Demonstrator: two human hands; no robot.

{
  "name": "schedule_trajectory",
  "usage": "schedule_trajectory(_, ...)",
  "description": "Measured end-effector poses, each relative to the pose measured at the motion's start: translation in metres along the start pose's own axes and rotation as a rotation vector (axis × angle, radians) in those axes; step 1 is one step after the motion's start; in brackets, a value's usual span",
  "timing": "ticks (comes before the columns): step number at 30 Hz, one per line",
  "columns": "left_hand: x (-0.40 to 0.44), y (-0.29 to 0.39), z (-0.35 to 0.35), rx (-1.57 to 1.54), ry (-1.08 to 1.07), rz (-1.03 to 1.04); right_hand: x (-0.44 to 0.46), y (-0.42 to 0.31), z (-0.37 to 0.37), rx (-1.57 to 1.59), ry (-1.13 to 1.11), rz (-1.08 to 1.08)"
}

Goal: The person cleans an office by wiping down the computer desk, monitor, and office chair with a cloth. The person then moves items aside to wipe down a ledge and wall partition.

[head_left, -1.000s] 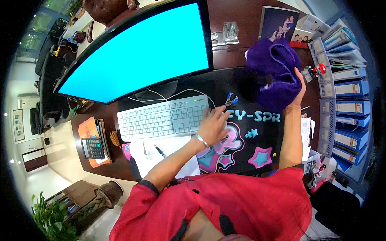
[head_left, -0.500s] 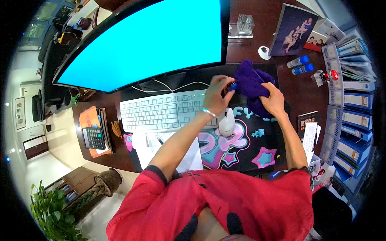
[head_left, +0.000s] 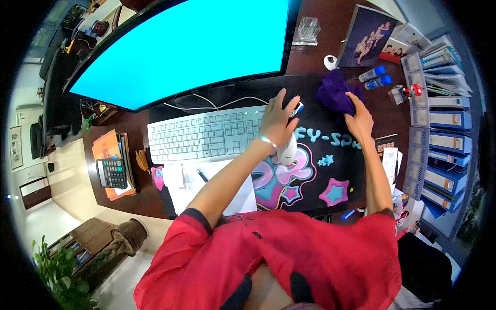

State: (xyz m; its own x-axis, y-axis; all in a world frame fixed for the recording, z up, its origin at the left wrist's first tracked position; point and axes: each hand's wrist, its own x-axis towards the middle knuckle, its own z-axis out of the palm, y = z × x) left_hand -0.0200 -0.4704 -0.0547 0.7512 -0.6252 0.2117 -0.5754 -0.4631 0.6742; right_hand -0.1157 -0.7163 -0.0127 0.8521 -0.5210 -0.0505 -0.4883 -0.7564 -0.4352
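My left hand (head_left: 276,124) hovers over the right end of the white keyboard (head_left: 206,137), just above the white mouse (head_left: 288,153). Between its thumb and index finger is a small blue-and-white object (head_left: 298,108), its kind too small to make out; the other fingers are stretched out. My right hand (head_left: 359,118) grips a bunched purple cloth (head_left: 335,93) at the upper right of the patterned desk mat (head_left: 323,178). Part of the cloth is hidden by the fingers.
A large monitor (head_left: 186,46) stands behind the keyboard. Two blue-capped bottles (head_left: 378,81), a picture frame (head_left: 364,39) and a clear block (head_left: 309,30) are beyond the cloth. Blue folders (head_left: 448,120) line the right. Paper (head_left: 232,194) and a calculator (head_left: 111,173) lie left.
My right hand has moved the purple cloth away to the upper right, and the cloth is bunched tighter. My left hand's fingers have spread more, with the small object still between thumb and index finger.
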Motion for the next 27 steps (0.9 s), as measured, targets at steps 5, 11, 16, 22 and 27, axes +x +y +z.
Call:
schedule_trajectory(5, -0.085, 0.025, -0.002, 0.043, -0.101, 0.355, -0.074, -0.038, 0.039, -0.019, -0.182, -0.021)
schedule_trajectory(11, -0.204, 0.028, 0.012, 0.239, -0.446, 0.288, -0.191, -0.047, 0.042, -0.083, -0.164, -0.054)
schedule_trajectory(16, -0.194, 0.033, -0.001, 0.195, -0.425, 0.285, -0.278, -0.053, 0.054, -0.041, -0.353, -0.141)
schedule_trajectory(22, -0.243, 0.019, -0.072, 0.225, -0.322, 0.046, -0.258, -0.059, 0.056, 0.064, -0.363, -0.261)
schedule_trajectory(27, -0.28, 0.003, -0.101, 0.231, -0.409, -0.05, -0.265, -0.066, 0.067, 0.052, -0.241, -0.127)
